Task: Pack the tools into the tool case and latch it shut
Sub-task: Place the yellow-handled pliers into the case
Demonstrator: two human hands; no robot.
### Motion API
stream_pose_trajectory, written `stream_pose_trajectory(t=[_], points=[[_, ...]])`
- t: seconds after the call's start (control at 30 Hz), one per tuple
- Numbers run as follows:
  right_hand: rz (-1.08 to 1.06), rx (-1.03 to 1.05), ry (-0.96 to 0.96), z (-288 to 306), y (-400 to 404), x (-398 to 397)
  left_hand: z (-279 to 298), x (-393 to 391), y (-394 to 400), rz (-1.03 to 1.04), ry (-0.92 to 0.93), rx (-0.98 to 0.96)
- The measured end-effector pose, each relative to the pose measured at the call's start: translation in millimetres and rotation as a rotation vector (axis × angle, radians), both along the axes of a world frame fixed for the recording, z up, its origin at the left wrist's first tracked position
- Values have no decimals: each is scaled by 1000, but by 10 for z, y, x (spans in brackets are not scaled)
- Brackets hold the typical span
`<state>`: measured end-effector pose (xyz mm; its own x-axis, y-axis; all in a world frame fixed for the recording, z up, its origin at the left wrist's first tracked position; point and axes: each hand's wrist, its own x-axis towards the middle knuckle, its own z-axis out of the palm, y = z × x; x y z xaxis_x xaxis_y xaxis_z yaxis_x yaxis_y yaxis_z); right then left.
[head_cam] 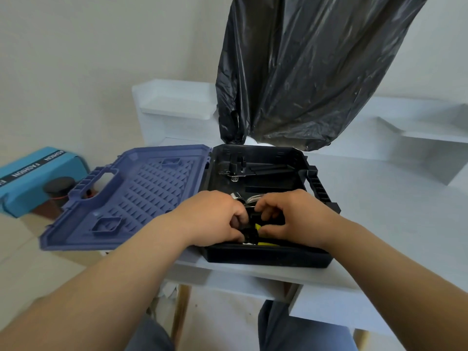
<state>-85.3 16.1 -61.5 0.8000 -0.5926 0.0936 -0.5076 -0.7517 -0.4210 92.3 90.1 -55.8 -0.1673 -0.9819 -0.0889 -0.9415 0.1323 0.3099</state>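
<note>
Inside open tool case (268,257), left hand (215,219), right hand (296,219), gripping black-yellow tool (253,230)

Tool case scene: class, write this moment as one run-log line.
phase: packing | left hand and right hand: both on black-and-yellow tool in black tray | blue lid: open flat, unlatched

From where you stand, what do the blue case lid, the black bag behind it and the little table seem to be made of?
The blue ribbed case lid looks like matte moulded plastic: its ribs and studs are formed in one piece. The black crinkled bag seems thin glossy plastic film, creased and shiny. The white table looks smooth painted or laminated board; which one is unclear.
</note>
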Motion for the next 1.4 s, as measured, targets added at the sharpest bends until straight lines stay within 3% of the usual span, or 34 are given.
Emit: stream_pose_trajectory(t=[0.5, 0.7, 0.87, 1.07, 1.4], points=[[-33, 17, 11, 40, -250, 104, -24, 43, -157, 37, 151, -81], [10, 10, 21, 82, -249, 125, 28, 206, -67, 206, 411, -374], [29, -41, -38, 275, -246, 369, 50, 530, -12, 445, 395, -445], [66, -76, -116, 384, -147, 917, 40, 774, 173, 575, 362, -465], [204, -18, -106, 305, 110, 1692, -34, 1396, 589, 992, 79, -323]])
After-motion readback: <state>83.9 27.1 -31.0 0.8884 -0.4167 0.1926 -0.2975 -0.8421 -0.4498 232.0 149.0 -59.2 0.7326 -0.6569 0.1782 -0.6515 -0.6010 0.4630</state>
